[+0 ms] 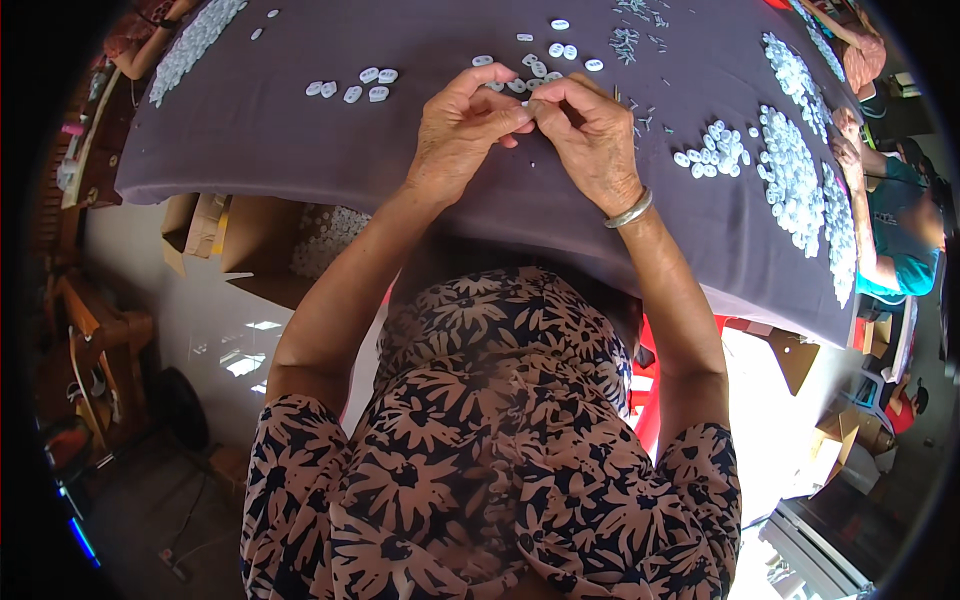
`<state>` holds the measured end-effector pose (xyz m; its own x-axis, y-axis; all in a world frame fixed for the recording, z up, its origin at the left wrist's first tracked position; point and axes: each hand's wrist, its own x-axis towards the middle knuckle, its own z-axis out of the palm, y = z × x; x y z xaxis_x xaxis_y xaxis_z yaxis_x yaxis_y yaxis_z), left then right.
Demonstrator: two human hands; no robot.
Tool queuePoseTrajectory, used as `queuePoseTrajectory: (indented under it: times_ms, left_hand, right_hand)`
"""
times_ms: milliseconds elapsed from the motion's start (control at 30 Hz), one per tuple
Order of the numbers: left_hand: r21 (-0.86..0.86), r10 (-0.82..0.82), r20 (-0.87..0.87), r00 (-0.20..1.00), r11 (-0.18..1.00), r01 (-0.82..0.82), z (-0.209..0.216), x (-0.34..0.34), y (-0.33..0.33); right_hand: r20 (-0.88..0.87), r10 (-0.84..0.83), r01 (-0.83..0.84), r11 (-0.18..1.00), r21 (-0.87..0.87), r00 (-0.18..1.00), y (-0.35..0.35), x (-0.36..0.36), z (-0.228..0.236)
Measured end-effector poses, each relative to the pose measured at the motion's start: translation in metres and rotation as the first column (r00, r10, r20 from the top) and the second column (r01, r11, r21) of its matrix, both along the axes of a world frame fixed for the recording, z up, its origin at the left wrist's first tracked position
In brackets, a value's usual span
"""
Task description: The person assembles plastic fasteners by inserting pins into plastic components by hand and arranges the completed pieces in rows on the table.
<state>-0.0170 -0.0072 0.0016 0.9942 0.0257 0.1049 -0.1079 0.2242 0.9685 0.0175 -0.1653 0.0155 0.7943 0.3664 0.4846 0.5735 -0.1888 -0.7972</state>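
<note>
My left hand (455,130) and my right hand (592,135) meet fingertip to fingertip above the dark tablecloth. Both are closed in a pinch on a tiny white piece (526,103), mostly covered by the fingers; its exact kind cannot be made out. Just beyond the fingers lies a loose group of small white oval plastic pieces (539,70) with dark print. More such ovals (378,75) sit to the left of my left hand. Thin small grey pins (625,42) lie scattered beyond my right hand. A silvery bangle is on my right wrist.
The dark cloth-covered table (300,140) bears a large heap of white pieces (790,175) at right and another heap (195,50) at far left. A cardboard box (262,240) with white pieces stands below the left table edge. Other people sit at the far left and right.
</note>
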Motion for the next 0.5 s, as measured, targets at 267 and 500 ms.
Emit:
queuePoseTrajectory:
  times_ms: [267,500]
  left_hand:
    - [-0.059,-0.082,0.021,0.996,0.995,0.083,0.008,-0.001,0.001]
    - [-0.378,-0.398,-0.125,0.909,0.866,0.327,0.016,-0.003,0.006]
  right_hand:
    - [-0.027,0.102,-0.102,0.995,0.003,0.994,-0.009,0.006,0.006]
    - [-0.258,0.349,-0.336,0.937,0.096,0.901,-0.022,0.005,0.023]
